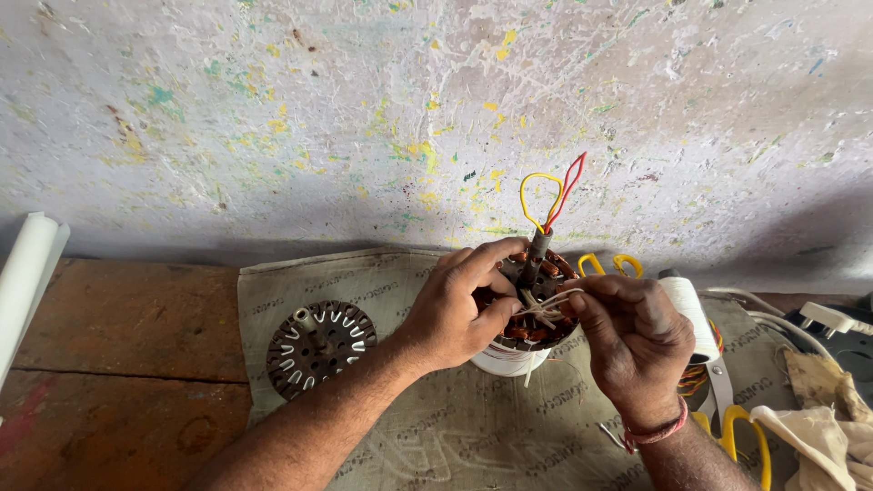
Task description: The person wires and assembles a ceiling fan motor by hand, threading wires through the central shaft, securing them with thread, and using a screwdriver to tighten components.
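Head view shows both hands meeting at the middle of the frame over a motor winding (532, 305), a round core ringed with copper coils, sitting on a white round base (509, 362). Fingers (486, 259) of the left hand (450, 309) are curled closed around the left side and top edge of the winding, thumb pressed against its near side. Fingers (600, 289) of the right hand (632, 341) are pinched shut on a bundle of pale thread (544, 307) that lies across the coils between the two hands. A dark shaft rises from the middle of the winding, just above the left fingertips, and looped yellow and red wires (548, 193) stand up from it.

Behind the right hand lie yellow-handled scissors (609, 265) and a white spool (687, 305); another pair of yellow handles (741, 432) shows at lower right, beside crumpled cloth (823, 436). A white plug (832, 318) sits at the right edge. Left of the hands, a round slotted metal disc (318, 347) lies flat.

All this rests on a woven sack (455, 427) spread over a worn reddish surface (118, 336). A rolled white sheet (27, 273) leans at the left edge. Behind stands a pale wall (273, 109) flecked with yellow and green paint.
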